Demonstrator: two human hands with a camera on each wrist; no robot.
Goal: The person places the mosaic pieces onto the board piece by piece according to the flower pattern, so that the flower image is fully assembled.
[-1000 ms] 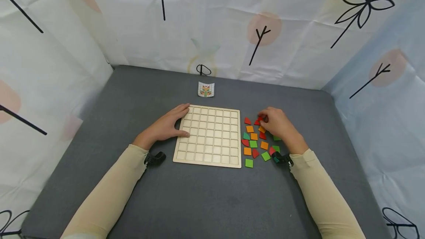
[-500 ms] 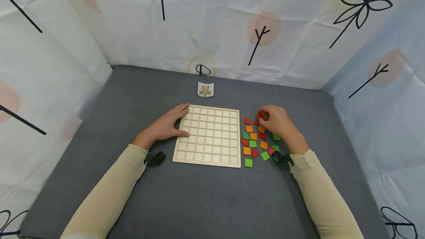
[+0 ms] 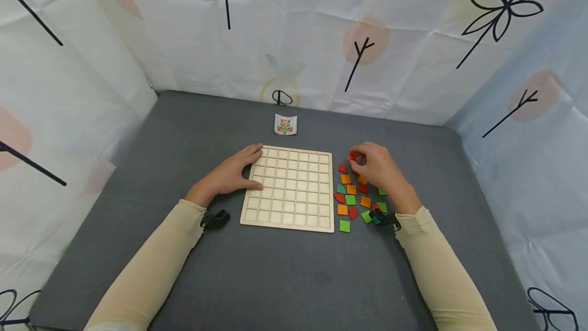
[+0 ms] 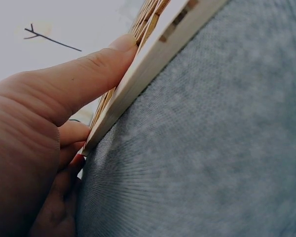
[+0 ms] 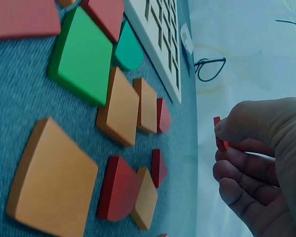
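My head view looks forward and down across the counter [image 3: 294, 275]; both my wrist views, low and close, share the gridded board [image 3: 288, 188].

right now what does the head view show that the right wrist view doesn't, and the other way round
Only the head view: the left hand resting on the board's left side, both beige sleeves, and the coloured design on the card.

Only the right wrist view: the thick side of the large orange piece, and the thin edge of the red piece.

Both: the right hand pinching that red piece, loose pieces beside the board, the card itself, the tabletop and the printed cloth.
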